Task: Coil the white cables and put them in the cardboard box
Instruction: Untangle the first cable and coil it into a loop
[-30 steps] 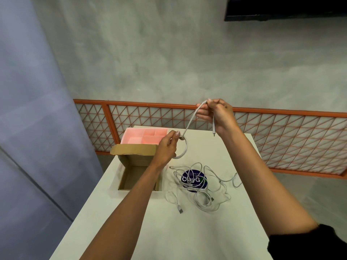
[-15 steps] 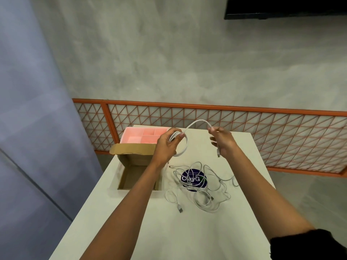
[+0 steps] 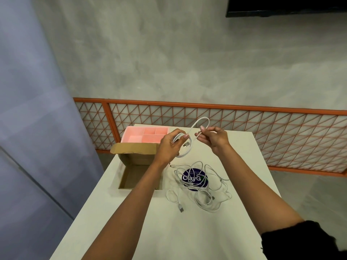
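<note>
left hand [image 3: 170,145] curled around a part-wound coil of 1 white cable [image 3: 189,148], held above the worktop [image 3: 187,231] just right of the open cardboard box [image 3: 137,159]. right hand [image 3: 214,138] pinches the same cable's free run, loop arching between both hands. loose cables [image 3: 202,192] lie tangled right of the box, over a blue sticker [image 3: 195,178]. pink tray [image 3: 142,136] sits behind the box

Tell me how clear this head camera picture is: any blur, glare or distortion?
Head view: soft, even light, no glare; left hand, right hand and held white cable are sharp; the wide lens slants the orange railing and stretches the forearms.
</note>
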### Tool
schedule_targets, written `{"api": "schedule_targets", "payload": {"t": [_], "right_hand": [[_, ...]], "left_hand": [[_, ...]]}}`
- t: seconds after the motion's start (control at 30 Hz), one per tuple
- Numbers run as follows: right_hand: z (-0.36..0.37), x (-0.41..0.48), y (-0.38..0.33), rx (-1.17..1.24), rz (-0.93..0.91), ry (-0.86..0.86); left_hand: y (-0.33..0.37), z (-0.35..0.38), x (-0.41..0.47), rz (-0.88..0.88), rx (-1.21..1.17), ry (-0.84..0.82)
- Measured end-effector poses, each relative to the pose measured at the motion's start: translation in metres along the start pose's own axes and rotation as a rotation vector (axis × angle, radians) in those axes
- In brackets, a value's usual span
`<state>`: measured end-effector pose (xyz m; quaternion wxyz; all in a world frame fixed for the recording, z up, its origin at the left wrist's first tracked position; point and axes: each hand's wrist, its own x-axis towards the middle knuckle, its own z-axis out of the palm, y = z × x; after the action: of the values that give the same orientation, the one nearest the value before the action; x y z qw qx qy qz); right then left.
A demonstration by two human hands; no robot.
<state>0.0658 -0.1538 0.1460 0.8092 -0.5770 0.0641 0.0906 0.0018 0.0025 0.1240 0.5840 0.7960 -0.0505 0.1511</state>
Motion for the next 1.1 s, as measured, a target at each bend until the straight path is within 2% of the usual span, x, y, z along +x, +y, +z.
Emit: {"api": "schedule_targets", "payload": {"t": [0.2, 0.47, 0.63, 0.73, 0.8, 0.97, 1.1], "right_hand": [[0.011, -0.001, 0.002, -0.019, 0.14, -0.096], [0.014, -0.008, 0.008, -0.419, 0.352, -0.367], [0.017, -0.015, 0.003, -0.335, 0.375, -0.45], [0.018, -0.023, -0.003, -0.396, 0.286, -0.517], [0.02, -0.025, -0.006, -0.466, 0.152, -0.471], [0.032, -0.032, -0.019, -0.997, -0.191, -0.249], [0.035, -0.043, -0.039, -1.165, -0.351, -0.235]], "left_hand": [[-0.002, -0.002, 0.0, -0.021, -0.06, -0.021], [-0.016, -0.002, 0.003, -0.014, 0.035, 0.044], [-0.018, 0.001, 0.005, -0.067, 0.072, 0.127], [-0.016, 0.001, 0.007, -0.103, 0.042, 0.158], [-0.015, 0.001, 0.008, -0.117, 0.033, 0.178], [-0.013, 0.005, 0.011, -0.173, 0.09, 0.241], [-0.014, -0.001, 0.014, -0.213, 0.08, 0.324]]}}
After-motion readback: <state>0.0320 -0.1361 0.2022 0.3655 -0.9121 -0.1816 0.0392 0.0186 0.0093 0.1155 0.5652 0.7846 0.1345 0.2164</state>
